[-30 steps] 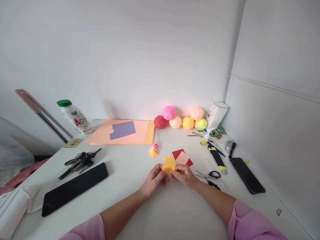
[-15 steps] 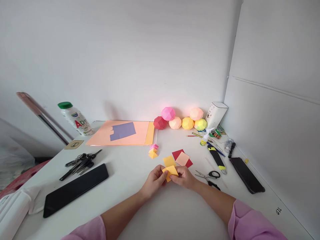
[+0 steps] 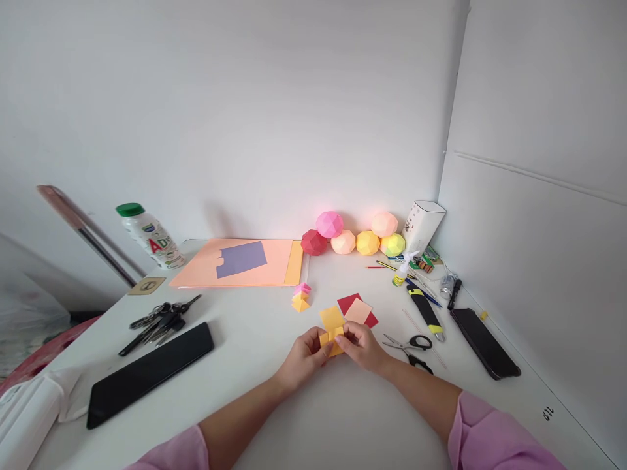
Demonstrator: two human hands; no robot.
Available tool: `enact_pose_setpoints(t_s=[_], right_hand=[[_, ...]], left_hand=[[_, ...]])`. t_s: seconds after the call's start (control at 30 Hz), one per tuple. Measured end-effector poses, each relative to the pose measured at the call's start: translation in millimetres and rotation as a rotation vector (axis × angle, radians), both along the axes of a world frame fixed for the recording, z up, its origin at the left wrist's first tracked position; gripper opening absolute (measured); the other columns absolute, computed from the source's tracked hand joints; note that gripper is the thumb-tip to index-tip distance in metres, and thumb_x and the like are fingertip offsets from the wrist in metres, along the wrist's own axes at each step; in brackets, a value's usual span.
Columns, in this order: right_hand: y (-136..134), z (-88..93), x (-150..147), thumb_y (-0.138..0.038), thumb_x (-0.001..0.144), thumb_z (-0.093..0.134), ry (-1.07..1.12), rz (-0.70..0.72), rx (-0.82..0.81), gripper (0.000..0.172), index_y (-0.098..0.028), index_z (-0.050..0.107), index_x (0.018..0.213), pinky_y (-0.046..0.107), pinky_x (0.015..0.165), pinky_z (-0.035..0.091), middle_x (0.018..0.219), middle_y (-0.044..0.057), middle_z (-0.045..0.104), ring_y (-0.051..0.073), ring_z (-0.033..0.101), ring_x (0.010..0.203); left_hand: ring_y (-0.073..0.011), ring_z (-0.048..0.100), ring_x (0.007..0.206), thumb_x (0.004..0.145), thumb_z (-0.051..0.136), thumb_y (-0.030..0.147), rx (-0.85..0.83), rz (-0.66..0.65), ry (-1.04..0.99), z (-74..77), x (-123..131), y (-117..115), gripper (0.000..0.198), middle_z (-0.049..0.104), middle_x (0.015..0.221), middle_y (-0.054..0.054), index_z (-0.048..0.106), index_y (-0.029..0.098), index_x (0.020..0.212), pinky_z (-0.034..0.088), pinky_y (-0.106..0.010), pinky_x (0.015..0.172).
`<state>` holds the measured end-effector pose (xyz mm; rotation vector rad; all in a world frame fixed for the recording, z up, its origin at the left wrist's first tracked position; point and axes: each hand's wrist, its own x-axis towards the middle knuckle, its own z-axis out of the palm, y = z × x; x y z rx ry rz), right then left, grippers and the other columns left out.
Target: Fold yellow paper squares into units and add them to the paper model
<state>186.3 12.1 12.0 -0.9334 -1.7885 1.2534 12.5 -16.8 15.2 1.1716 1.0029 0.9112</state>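
Between my two hands is a small yellow-orange paper square (image 3: 336, 336) with a fold or crease across it. My left hand (image 3: 304, 356) pinches its left side, thumb on top. On the right side, my right hand (image 3: 363, 346) grips it between thumb and fingers. Just beyond my fingertips lies a flat yellow paper square (image 3: 332, 317). To its right, a peach paper square (image 3: 358, 311) rests on red paper squares (image 3: 349, 301). Small folded paper pieces (image 3: 300, 300) in pink and orange stand together farther left.
Scissors (image 3: 409, 350) and a utility knife (image 3: 426, 312) lie right of my hands, near a glue bottle (image 3: 400, 275) and a phone (image 3: 484, 343). Faceted paper balls (image 3: 329, 224) line the wall. Left are keys (image 3: 159, 323), a black slab (image 3: 151, 374), peach sheets (image 3: 196, 267) and a white bottle (image 3: 154, 238).
The yellow-orange paper in my hands has turned from a tilted diamond to a flatter, creased position. My right fingers have shifted slightly over it. The view has tilted slightly.
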Motion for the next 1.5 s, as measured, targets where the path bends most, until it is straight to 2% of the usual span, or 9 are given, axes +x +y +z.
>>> enact_pose_setpoints(t_s=[0.13,0.3,0.43,0.53,0.67,0.77,0.87,1.3,1.5], right_hand=[[-0.2,-0.3,0.8,-0.034,0.083,0.051,-0.026,0.006,-0.009,0.027,-0.018,0.039,0.065,0.021,0.047,0.028,0.060,-0.004,0.037,0.008,0.032,0.051],[-1.7,0.3,1.7,-0.028,0.080,0.053,-0.071,0.061,0.059,0.026,-0.018,0.036,0.062,0.021,0.047,0.029,0.060,-0.004,0.037,0.008,0.033,0.052],[-4.7,3.6,0.3,-0.026,0.075,0.058,0.016,0.010,0.130,0.019,-0.020,0.039,0.077,0.022,0.052,0.038,0.073,-0.002,0.045,0.009,0.042,0.057],[-6.0,4.7,-1.0,-0.025,0.076,0.056,-0.012,0.026,0.276,0.016,-0.020,0.047,0.088,0.024,0.054,0.042,0.072,-0.001,0.050,0.011,0.045,0.059],[-5.2,0.9,-1.4,-0.023,0.080,0.052,-0.031,0.030,0.412,0.024,-0.019,0.055,0.104,0.024,0.053,0.045,0.085,0.006,0.059,0.012,0.051,0.062],[-4.2,-2.2,-1.0,-0.023,0.082,0.051,-0.022,0.002,0.413,0.032,-0.019,0.054,0.113,0.025,0.052,0.046,0.092,0.009,0.059,0.012,0.053,0.063],[-3.8,-1.5,-1.0,-0.024,0.083,0.050,-0.032,-0.019,0.407,0.027,-0.018,0.056,0.109,0.026,0.054,0.047,0.088,0.008,0.060,0.013,0.053,0.063],[-1.8,-0.1,-0.9,-0.024,0.085,0.049,-0.043,-0.036,0.360,0.026,-0.019,0.058,0.109,0.026,0.057,0.048,0.091,0.008,0.060,0.015,0.056,0.074],[-3.4,1.2,-1.2,-0.022,0.083,0.049,-0.045,-0.063,0.356,0.028,-0.018,0.058,0.110,0.024,0.053,0.046,0.090,0.009,0.058,0.015,0.055,0.071]], left_hand=[[-0.0103,0.051,0.060,0.077,0.059,0.045,-0.006,0.045,-0.081,1.6,0.1,0.4,0.029,0.056,0.070,0.001,0.049,0.017,0.077,0.042,-0.023,0.056],[-0.0097,0.049,0.056,0.078,0.057,0.048,-0.020,0.097,-0.127,2.2,-0.2,2.4,0.031,0.054,0.066,0.002,0.051,0.017,0.078,0.041,-0.022,0.051],[-0.0078,0.045,0.050,0.076,0.059,0.048,-0.022,0.092,-0.097,-1.6,-1.2,4.6,0.032,0.053,0.062,0.003,0.056,0.016,0.079,0.038,-0.021,0.048],[-0.0077,0.044,0.049,0.075,0.060,0.048,-0.023,0.100,-0.085,-2.4,-1.7,5.2,0.032,0.054,0.062,0.003,0.059,0.016,0.079,0.038,-0.021,0.047],[-0.0098,0.047,0.054,0.075,0.059,0.049,-0.032,0.118,-0.089,3.1,-2.1,4.4,0.033,0.057,0.067,0.001,0.061,0.017,0.081,0.040,-0.022,0.049],[-0.0125,0.051,0.063,0.074,0.060,0.046,-0.011,0.110,-0.136,8.0,-2.1,3.7,0.033,0.060,0.078,-0.002,0.060,0.017,0.090,0.045,-0.024,0.055],[-0.0125,0.051,0.064,0.071,0.064,0.045,-0.016,0.123,-0.155,9.7,-1.6,3.8,0.035,0.059,0.083,-0.003,0.059,0.017,0.090,0.046,-0.024,0.055],[-0.0121,0.050,0.059,0.082,0.049,0.046,-0.065,0.064,-0.152,5.9,-4.0,2.0,0.035,0.055,0.070,-0.001,0.060,0.015,0.094,0.043,-0.026,0.057],[-0.0130,0.052,0.066,0.073,0.061,0.029,-0.045,0.076,-0.173,6.2,-3.6,0.8,0.032,0.056,0.078,-0.001,0.052,0.019,0.102,0.044,-0.025,0.057]])
